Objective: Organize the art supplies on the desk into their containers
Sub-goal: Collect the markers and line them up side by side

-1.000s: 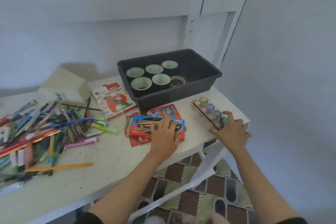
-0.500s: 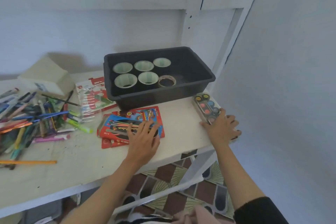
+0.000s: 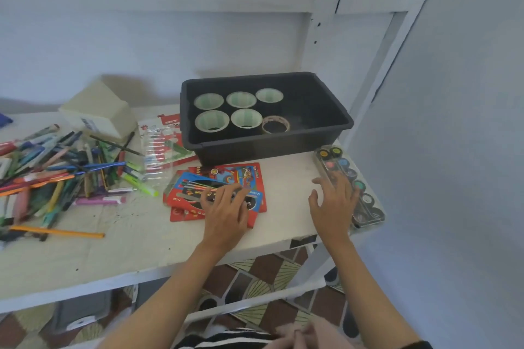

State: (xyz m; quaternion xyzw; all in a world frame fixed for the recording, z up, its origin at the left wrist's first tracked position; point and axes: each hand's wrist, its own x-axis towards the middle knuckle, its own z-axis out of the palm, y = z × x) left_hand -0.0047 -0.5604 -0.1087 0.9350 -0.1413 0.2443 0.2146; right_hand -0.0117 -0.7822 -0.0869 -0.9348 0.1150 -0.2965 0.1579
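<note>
Movement is on the right: the right hand (image 3: pixel 334 204) has slid partway off the paint palette (image 3: pixel 365 198) at the tabletop's (image 3: pixel 289 187) edge, fingers spread and empty, while the left hand (image 3: pixel 226 212) stays flat, open-fingered, on the pencil boxes (image 3: pixel 246 176), nothing stowed yet.

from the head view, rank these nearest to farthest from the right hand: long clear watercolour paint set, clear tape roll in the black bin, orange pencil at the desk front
1. Long clear watercolour paint set: at the right edge of the desk, under the fingers of the right hand.
2. Clear tape roll: behind and to the left, inside the black plastic bin.
3. Orange pencil: far left, near the front edge.
</note>
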